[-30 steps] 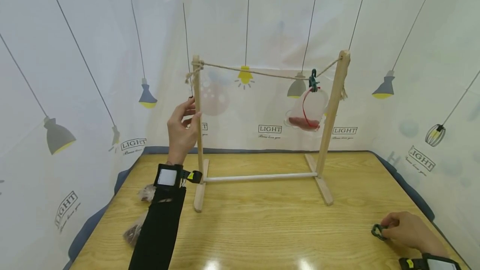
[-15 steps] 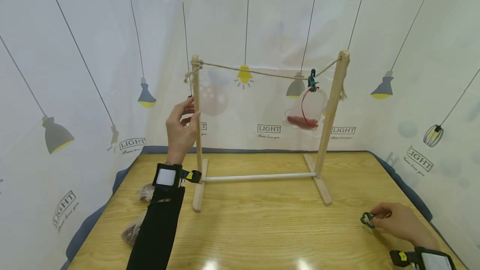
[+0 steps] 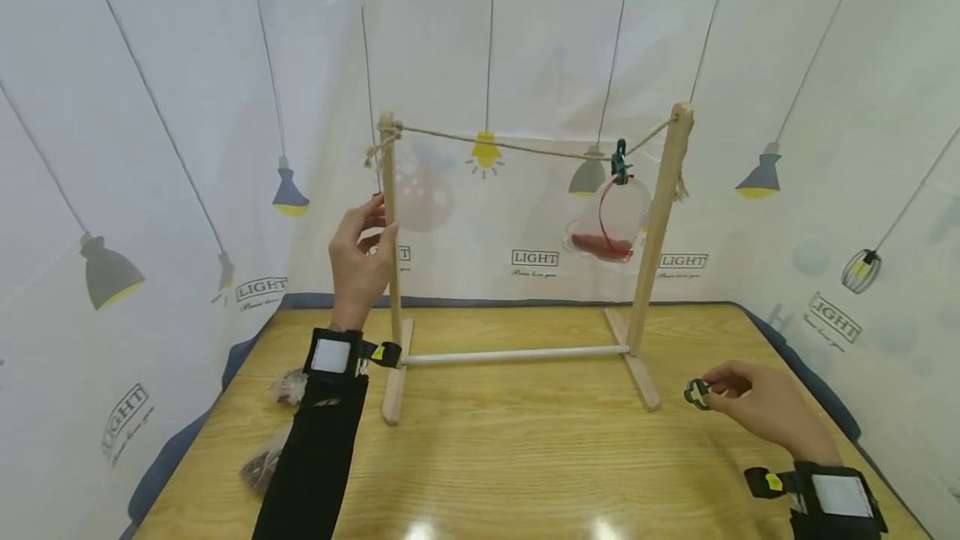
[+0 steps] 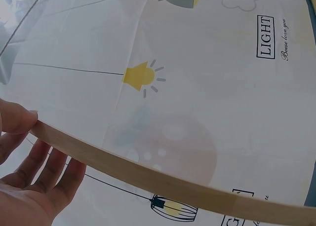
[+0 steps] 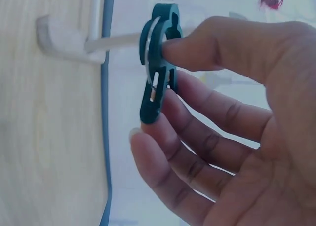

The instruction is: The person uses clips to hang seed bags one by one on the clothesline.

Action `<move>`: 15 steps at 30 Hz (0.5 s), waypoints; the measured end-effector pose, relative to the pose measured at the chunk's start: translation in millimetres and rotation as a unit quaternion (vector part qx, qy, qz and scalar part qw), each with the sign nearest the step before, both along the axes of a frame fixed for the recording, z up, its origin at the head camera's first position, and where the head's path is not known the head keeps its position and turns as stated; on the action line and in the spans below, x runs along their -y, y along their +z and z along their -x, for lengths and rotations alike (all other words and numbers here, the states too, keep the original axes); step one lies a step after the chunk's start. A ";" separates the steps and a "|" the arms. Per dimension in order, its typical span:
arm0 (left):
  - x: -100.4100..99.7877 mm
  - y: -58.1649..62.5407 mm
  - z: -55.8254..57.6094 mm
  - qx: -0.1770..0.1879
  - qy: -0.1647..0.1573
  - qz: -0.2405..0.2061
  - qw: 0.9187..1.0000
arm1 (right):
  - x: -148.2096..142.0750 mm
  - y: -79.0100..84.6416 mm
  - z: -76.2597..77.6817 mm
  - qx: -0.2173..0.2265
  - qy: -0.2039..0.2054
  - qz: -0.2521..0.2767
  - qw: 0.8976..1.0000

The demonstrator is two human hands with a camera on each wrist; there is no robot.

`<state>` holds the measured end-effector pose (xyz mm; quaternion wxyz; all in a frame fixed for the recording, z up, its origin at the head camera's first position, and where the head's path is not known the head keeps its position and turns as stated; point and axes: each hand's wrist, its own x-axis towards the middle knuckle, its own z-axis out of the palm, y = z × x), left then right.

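A wooden stand with two upright posts is on the table. My left hand (image 3: 362,261) pinches its left wooden post (image 3: 395,290), thumb on one side and fingertips on the other, as the left wrist view shows. A twine line (image 3: 517,146) runs between the post tops, sagging toward the right. Near its right end a green clothespin (image 3: 619,163) holds a pale see-through pouch (image 3: 626,205) with a red cord and reddish contents at the bottom. My right hand (image 3: 772,407) holds a second green clothespin (image 5: 157,51) between thumb and fingers, raised over the table right of the stand.
Two clear plastic bags with dark contents, a small bag (image 3: 288,387) and a larger bag (image 3: 261,469), lie beside my left forearm, partly behind the sleeve. A white crossbar (image 3: 517,354) joins the post bottoms. Lamp-printed white sheeting (image 3: 465,40) encloses the table (image 3: 525,440).
My right hand has lifted from the right front of the table, moving left and forward toward the stand with the clothespin. The left hand stays on the post.
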<state>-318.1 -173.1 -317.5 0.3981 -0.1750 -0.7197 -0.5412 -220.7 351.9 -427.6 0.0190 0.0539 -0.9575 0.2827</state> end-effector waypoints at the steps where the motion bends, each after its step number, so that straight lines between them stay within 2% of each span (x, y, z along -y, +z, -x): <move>1: -0.4 0.2 0.1 0.000 0.001 -0.001 1.000 | 3.4 2.3 0.7 -0.009 0.002 0.000 1.000; 11: -2.4 0.4 -2.6 0.009 0.000 -0.005 1.000 | 34.4 22.1 7.6 -0.088 0.017 0.025 0.996; 15: -7.0 3.2 -9.3 0.004 0.006 -0.004 1.000 | 49.5 30.8 10.7 -0.128 0.034 0.043 0.990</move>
